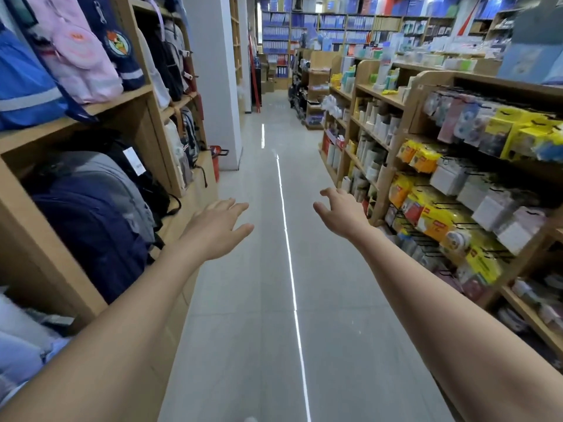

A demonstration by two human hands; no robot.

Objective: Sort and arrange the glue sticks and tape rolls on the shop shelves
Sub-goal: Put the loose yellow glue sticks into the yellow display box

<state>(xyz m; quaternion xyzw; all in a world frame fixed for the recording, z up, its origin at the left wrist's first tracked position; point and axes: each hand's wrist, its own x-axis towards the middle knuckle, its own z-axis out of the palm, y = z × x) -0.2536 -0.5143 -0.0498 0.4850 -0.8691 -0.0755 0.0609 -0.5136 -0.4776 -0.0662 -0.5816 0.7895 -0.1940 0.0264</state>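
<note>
**Both hands held open and empty above the aisle floor**

Two bare arms are stretched forward along a shop aisle. The left hand [217, 229] is held palm down with its fingers straight and slightly spread; nothing is gripped by it. The right hand [341, 211] is likewise held open, its fingers loosely bent and spread, and nothing is held in it. The hands are kept well apart from each other, and neither is touching a shelf or any goods.

Between them the grey tiled floor [268, 300] is seen, crossed lengthwise by a thin bright reflection [289, 254].

On the left, wooden shelves [122, 97] are filled with backpacks [91, 214] in navy, grey, pink and blue. A white pillar [213, 71] stands beyond them.

On the right, wooden shelving [387, 100] is lined with stationery. Nearest the right hand, hanging packs [432, 220] in yellow, white and pink are carried on black wire hooks. Round, roll-like shapes are seen in some of these packs, but the picture is too blurred for tape rolls or glue sticks to be told with certainty.

At the far end of the aisle, rows of blue binders [275, 35] are ranged on tall shelves.
</note>
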